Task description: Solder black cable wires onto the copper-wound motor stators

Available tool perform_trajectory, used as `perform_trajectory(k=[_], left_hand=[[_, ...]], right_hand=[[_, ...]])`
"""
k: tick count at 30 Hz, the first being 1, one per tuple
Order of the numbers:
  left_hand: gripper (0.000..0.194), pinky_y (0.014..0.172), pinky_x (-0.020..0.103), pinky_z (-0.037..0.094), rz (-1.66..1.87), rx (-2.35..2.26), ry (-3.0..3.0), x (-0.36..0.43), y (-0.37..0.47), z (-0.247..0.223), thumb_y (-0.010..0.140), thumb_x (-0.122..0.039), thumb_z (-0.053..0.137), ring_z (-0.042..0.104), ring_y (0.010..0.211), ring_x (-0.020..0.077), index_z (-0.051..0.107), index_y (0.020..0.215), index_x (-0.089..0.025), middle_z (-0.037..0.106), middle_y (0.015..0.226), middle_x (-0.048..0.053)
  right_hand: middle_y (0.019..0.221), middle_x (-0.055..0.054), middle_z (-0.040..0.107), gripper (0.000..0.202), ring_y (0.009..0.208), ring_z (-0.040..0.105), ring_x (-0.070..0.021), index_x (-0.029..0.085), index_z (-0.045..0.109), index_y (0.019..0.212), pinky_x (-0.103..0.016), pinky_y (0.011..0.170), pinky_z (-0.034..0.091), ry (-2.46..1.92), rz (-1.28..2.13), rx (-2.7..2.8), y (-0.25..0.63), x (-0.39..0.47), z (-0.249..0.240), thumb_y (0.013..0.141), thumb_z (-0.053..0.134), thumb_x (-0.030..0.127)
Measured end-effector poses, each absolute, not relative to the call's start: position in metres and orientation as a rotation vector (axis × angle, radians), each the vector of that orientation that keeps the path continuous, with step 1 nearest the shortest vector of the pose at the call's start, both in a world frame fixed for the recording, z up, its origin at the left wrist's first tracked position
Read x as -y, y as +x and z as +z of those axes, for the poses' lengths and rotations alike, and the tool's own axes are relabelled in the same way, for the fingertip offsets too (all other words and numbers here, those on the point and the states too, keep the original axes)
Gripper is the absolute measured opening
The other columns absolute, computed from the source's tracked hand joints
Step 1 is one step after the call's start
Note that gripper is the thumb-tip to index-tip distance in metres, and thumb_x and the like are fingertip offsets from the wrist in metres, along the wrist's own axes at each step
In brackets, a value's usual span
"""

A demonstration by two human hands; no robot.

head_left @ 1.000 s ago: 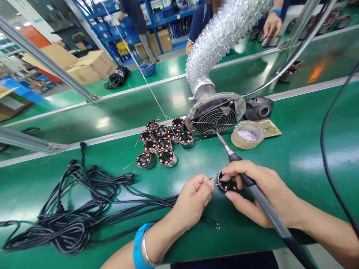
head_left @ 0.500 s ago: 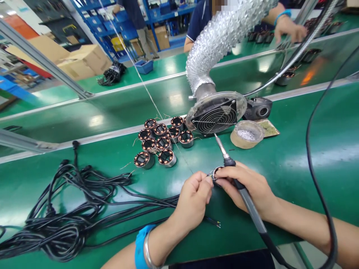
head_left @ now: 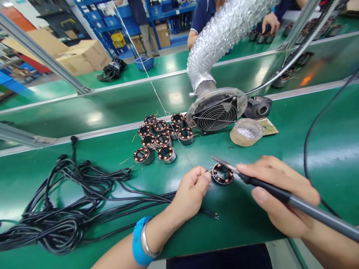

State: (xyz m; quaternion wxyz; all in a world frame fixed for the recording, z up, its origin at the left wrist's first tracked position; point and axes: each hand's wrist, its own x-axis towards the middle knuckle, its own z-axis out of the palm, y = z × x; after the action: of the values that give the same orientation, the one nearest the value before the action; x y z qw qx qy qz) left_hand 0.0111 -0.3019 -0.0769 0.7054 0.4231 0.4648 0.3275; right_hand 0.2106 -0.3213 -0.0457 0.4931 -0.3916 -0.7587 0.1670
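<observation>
A round stator with copper windings lies on the green bench in front of me. My left hand pinches thin wires at the stator's left side. My right hand grips a black soldering iron, held almost level, its metal tip reaching left over the stator's upper edge. A black cable end with bared wires lies just below my left hand.
Several more wound stators cluster behind. A fume extractor fan on a foil duct stands beyond, with a tin of solder dross beside it. A tangle of black cables fills the left. Other people work at the far benches.
My right hand has let go of the stator and drawn back to the right. The soldering iron has swung from upright to nearly level, tip now over the stator.
</observation>
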Motion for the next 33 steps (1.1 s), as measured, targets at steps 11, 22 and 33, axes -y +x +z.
perform_trajectory(k=[11, 22, 33], left_hand=[[0.035, 0.044, 0.019, 0.02, 0.731, -0.975, 0.965, 0.301, 0.009, -0.081, 0.087, -0.044, 0.058, 0.022, 0.043, 0.0047, 0.039, 0.069, -0.021, 0.035, 0.05, -0.011], [0.031, 0.045, 0.019, 0.021, 0.734, -0.987, 1.045, 0.301, 0.009, -0.085, 0.091, -0.04, 0.052, 0.022, 0.046, 0.0058, 0.039, 0.071, -0.021, 0.033, 0.054, -0.01], [0.03, 0.047, 0.021, 0.021, 0.735, -1.012, 1.109, 0.303, 0.008, -0.086, 0.093, -0.038, 0.049, 0.022, 0.047, 0.0062, 0.039, 0.072, -0.021, 0.031, 0.055, -0.01]], right_hand=[[0.073, -0.001, 0.066, 0.02, 0.058, 0.058, -0.0165, 0.021, 0.065, 0.095, -0.033, 0.057, 0.046, -1.006, 0.437, 1.784, 0.214, 0.324, -0.041, 0.079, 0.056, 0.012], [0.071, -0.002, 0.063, 0.02, 0.058, 0.056, -0.0156, 0.019, 0.065, 0.095, -0.034, 0.055, 0.043, -0.988, 0.478, 1.804, 0.21, 0.328, -0.038, 0.079, 0.055, 0.012], [0.065, -0.002, 0.055, 0.029, 0.051, 0.047, -0.0141, 0.015, 0.065, 0.099, -0.032, 0.047, 0.037, -0.871, 0.357, 1.898, 0.201, 0.334, -0.038, 0.074, 0.053, 0.006]])
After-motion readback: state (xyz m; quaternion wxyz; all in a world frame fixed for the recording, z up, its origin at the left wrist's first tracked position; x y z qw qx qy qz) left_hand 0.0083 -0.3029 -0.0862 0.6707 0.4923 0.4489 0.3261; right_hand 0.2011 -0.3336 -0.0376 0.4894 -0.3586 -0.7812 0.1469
